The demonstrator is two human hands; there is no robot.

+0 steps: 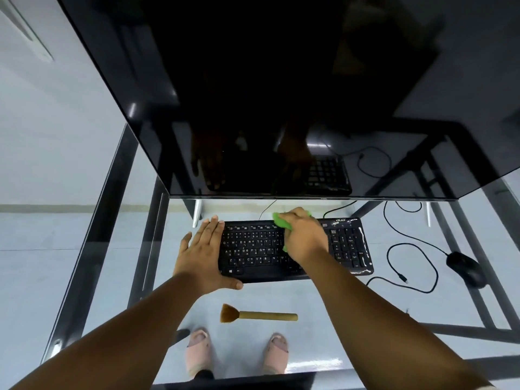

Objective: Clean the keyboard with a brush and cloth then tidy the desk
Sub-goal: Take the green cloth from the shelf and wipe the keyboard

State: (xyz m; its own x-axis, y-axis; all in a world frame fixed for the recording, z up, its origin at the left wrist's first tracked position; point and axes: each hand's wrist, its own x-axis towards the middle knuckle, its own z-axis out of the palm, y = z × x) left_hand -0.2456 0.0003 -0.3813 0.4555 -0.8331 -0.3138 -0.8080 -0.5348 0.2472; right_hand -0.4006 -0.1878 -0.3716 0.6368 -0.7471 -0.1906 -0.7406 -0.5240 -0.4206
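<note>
A black keyboard (349, 246) lies on the glass desk (323, 305) below the monitor. My left hand (202, 254) rests flat on its left end, fingers straight and thumb along the front edge. My right hand (305, 237) grips a green cloth (280, 219) and presses it on the keys in the middle of the keyboard; most of the cloth is hidden under the hand. A wooden-handled brush (259, 315) with brown bristles lies on the glass in front of the keyboard, bristles pointing left.
A large dark monitor (281, 94) looms over the back of the desk. A black mouse (467, 268) with a looping cable (410, 243) lies to the right of the keyboard. Through the glass I see the desk frame and my feet.
</note>
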